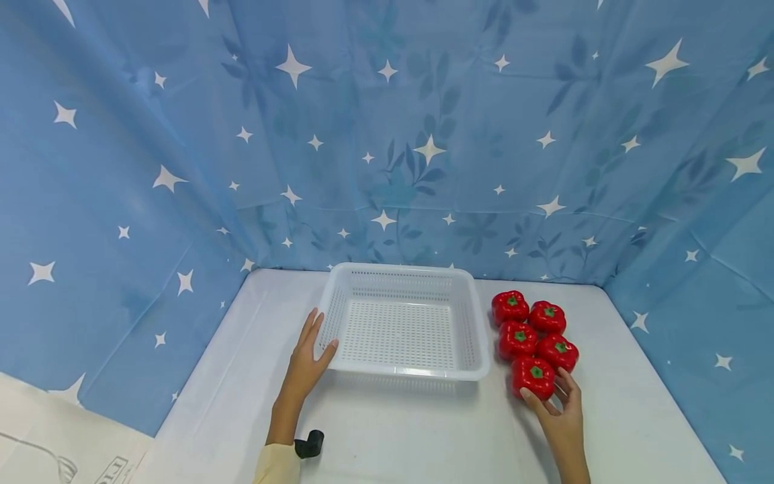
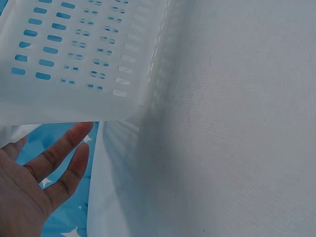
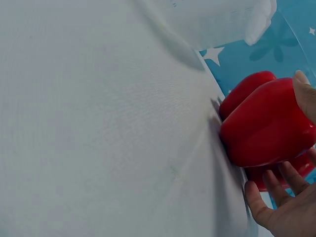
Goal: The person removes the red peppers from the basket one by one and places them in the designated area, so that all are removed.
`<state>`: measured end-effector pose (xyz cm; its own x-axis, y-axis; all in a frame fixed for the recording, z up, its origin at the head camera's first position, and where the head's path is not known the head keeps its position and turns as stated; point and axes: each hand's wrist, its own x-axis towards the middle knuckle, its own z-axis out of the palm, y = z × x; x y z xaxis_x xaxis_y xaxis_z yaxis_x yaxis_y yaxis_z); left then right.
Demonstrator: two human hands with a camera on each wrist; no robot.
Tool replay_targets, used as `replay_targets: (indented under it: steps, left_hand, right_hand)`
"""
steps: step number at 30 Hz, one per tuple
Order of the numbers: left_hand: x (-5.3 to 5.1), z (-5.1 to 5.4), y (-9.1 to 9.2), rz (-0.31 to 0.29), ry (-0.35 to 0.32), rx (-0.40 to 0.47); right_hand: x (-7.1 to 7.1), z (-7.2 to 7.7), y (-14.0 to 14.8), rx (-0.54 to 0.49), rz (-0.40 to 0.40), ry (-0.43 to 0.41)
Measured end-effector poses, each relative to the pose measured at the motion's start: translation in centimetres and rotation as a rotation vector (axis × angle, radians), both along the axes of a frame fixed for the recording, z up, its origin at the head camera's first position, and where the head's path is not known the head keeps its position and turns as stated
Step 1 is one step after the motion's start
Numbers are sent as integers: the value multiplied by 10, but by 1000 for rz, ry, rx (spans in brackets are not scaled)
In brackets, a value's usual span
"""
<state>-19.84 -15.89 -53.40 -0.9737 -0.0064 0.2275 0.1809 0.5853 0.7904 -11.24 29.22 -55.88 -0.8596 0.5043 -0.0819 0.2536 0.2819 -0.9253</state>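
A white perforated plastic basket (image 1: 402, 371) stands on the white table. At its left side rests my left hand (image 1: 308, 363), with spread, fairly straight fingers; the left wrist view shows two of those fingers by the basket wall (image 2: 64, 106). To the right of the basket several red bell peppers with green stems sit close together. My right hand (image 1: 562, 407) grips the nearest bell pepper (image 1: 532, 378), thumb on one side and fingers on the other. From the right wrist, that bell pepper (image 3: 269, 126) hides much of the ones behind it.
Beside the held one lie another bell pepper (image 1: 557, 352) and, farther back, more of them, such as the bell pepper (image 1: 510, 306) near the basket. A blue star-patterned curtain (image 1: 387, 134) encloses the table's back and sides. A black object (image 1: 310, 444) is by the left wrist.
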Motion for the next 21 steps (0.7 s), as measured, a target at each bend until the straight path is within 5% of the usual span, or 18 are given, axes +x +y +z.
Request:
replay_targets:
  steps: [13, 21]
  left_hand:
    - [-2, -1, 0, -7, 2, 2]
    - [-2, 2, -1, -11, 3, 1]
  right_hand:
    - [7, 9, 5, 23, -49, -78]
    - [9, 35, 6, 167, -144, 20]
